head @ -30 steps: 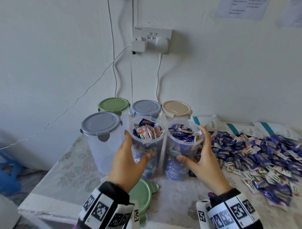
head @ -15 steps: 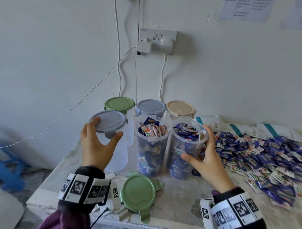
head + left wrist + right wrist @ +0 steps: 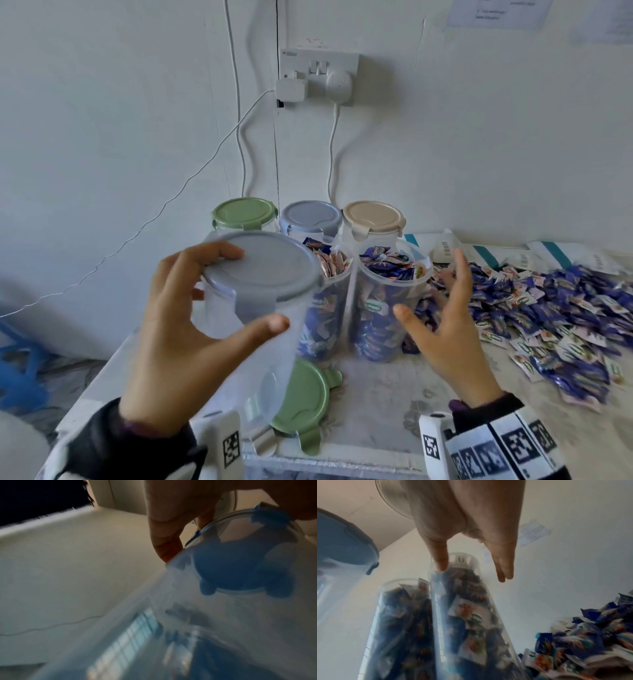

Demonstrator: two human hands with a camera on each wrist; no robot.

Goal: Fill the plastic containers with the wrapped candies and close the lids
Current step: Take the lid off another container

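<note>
Above the table (image 3: 394, 404), left hand (image 3: 178, 346) fingers (image 3: 205, 255) clamp the empty grey-lidded clear plastic container (image 3: 260, 308); right hand (image 3: 445, 329) fingers are spread, empty. Swinging risks toppling the open candy-filled clear containers (image 3: 383, 308).

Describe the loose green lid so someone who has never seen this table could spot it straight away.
Start at the wall socket and drop to the table's near edge. In front of the two open containers full of candies, partly behind the empty container in the left hand, lies the green lid. It is the only lid lying flat on the table; every other lid sits on a container.
</note>
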